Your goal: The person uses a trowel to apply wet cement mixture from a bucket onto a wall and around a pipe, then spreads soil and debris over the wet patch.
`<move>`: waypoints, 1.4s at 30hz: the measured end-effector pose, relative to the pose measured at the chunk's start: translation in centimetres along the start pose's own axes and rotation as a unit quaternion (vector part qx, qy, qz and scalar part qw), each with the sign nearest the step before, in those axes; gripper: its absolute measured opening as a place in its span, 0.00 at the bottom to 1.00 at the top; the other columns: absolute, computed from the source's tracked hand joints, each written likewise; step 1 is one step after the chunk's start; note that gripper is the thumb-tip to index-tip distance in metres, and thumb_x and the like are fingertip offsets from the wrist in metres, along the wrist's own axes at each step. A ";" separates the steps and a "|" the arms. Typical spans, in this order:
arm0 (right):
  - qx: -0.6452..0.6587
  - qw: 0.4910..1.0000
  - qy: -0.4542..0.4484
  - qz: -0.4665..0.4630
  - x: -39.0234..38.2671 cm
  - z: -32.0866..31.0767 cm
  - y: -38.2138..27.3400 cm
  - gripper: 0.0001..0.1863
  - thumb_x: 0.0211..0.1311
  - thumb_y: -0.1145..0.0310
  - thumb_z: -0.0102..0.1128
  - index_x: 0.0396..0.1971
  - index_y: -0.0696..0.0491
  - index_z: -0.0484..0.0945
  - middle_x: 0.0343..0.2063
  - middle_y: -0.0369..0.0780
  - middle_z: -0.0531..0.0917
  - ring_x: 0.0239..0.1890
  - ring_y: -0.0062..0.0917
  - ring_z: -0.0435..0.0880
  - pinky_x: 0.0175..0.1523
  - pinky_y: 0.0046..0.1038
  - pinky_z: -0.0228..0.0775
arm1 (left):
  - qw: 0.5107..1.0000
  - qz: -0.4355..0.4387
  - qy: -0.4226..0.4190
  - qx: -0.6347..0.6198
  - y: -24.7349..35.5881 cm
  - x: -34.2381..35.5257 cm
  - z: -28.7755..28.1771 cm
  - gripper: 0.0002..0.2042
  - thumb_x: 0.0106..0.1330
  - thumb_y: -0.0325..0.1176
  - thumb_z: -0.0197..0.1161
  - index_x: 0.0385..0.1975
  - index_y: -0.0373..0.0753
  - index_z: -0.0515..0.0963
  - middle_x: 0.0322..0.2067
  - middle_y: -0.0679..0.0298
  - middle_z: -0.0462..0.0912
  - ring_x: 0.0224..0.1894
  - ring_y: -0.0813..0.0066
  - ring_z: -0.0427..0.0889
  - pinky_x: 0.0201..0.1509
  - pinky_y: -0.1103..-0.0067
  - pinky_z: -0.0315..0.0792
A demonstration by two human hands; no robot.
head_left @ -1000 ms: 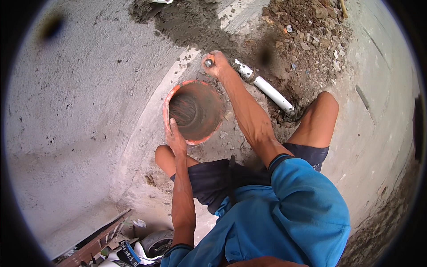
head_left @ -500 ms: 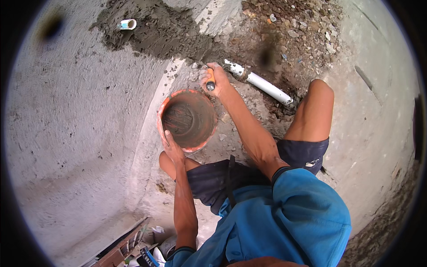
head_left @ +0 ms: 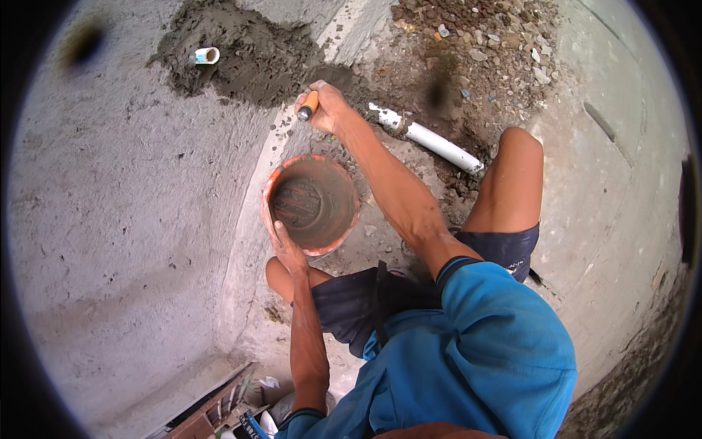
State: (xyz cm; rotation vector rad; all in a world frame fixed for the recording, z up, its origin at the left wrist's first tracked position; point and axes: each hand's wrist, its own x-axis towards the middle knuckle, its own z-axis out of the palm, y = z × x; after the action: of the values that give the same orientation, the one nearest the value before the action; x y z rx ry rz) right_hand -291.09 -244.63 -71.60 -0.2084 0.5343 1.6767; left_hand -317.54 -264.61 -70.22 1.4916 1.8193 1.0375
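Observation:
My right hand (head_left: 327, 104) is closed round the orange handle (head_left: 308, 106) of a trowel, whose handle end points back toward me. The trowel's mortar-coloured blade is hard to make out against the wet mortar (head_left: 241, 55) beyond the hand. My left hand (head_left: 289, 252) grips the near left rim of an orange bucket (head_left: 351, 223), thumb side up. Grey mortar coats the bucket's inside and bottom. It stands on the ground between the rough wall and my knees.
A short white pipe end (head_left: 208, 55) sticks out of the mortar on the wall. A longer white pipe (head_left: 444, 146) lies on the ground right of my right forearm. Stony rubble (head_left: 482, 44) is heaped at the far right. Assorted scraps (head_left: 219, 410) lie at the lower left.
My right hand has moved left and slightly farther away with the trowel, toward the mortar on the wall. My left hand stays on the bucket rim.

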 end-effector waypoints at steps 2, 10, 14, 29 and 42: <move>-0.031 0.999 -0.002 -0.023 -1.2 1.4 0.9 0.06 0.73 0.69 0.46 0.35 0.54 0.63 0.25 0.39 0.70 0.23 0.26 0.74 0.31 0.35 0.76 | 1.000 -0.015 -0.004 -0.001 0.0 0.0 0.0 0.32 0.78 0.53 0.50 0.65 0.28 0.70 0.60 0.47 0.76 0.61 0.58 0.75 0.66 0.68 0.65; -0.040 0.985 -0.103 0.136 -10.3 -5.9 -0.4 0.13 0.74 0.60 0.49 0.32 0.53 0.70 0.19 0.30 0.71 0.17 0.14 0.70 0.22 0.22 0.70 | 0.999 -0.031 -0.005 -0.010 -1.7 0.5 -1.3 0.32 0.78 0.54 0.50 0.65 0.27 0.70 0.62 0.45 0.75 0.64 0.56 0.73 0.68 0.68 0.63; 0.031 0.995 0.032 0.093 -4.8 -9.5 -1.7 0.13 0.74 0.60 0.46 0.30 0.51 0.67 0.17 0.30 0.69 0.15 0.16 0.67 0.21 0.22 0.68 | 0.999 -0.023 0.022 0.019 -2.2 0.7 -1.0 0.28 0.77 0.52 0.53 0.59 0.28 0.75 0.52 0.47 0.81 0.55 0.57 0.78 0.63 0.67 0.67; -0.101 0.992 -0.001 0.079 -7.3 1.9 9.5 0.10 0.75 0.64 0.49 0.35 0.53 0.68 0.20 0.33 0.71 0.22 0.20 0.75 0.30 0.28 0.77 | 0.999 -0.012 0.032 -0.006 -2.5 0.7 -0.9 0.29 0.77 0.53 0.53 0.59 0.28 0.75 0.52 0.45 0.81 0.55 0.55 0.79 0.62 0.65 0.68; -0.024 0.999 0.028 -0.011 3.0 -3.4 0.8 0.13 0.79 0.62 0.40 0.33 0.53 0.65 0.20 0.34 0.70 0.21 0.24 0.72 0.30 0.31 0.75 | 0.999 -0.042 0.033 0.000 -3.3 1.2 -0.9 0.31 0.75 0.56 0.54 0.57 0.28 0.77 0.49 0.46 0.82 0.52 0.55 0.80 0.60 0.65 0.69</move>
State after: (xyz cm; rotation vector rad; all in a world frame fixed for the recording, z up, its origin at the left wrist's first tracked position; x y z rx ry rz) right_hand -292.95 -243.56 -75.70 -0.2957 0.5325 1.6664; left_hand -320.35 -263.91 -72.44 1.3825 1.9122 1.0569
